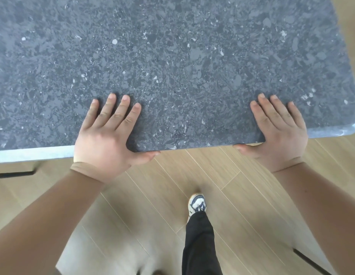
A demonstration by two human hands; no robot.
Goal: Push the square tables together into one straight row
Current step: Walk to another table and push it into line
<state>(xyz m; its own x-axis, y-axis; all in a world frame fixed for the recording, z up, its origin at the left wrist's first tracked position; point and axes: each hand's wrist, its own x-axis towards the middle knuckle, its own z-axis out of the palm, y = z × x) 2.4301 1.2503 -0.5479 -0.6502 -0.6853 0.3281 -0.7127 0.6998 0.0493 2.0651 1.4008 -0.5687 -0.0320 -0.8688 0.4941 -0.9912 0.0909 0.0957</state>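
Both hands, left [105, 135] and right [279, 132], flat-fingered on the near edge of the dark speckled desk [172, 56], thumbs hooked under, grip loose; pushing step underway, next needs a level shove toward neighbours, unseen here.

we see a tabletop [172, 56] of dark grey speckled stone or stone-look laminate, smooth and mostly matt with a faint sheen, its edge paler. the floor [242, 175] looks like light wood-grain planks, smooth and satin. the trouser leg [198, 241] is black matt cloth; the shoe [196, 204] looks white and navy, with laces.
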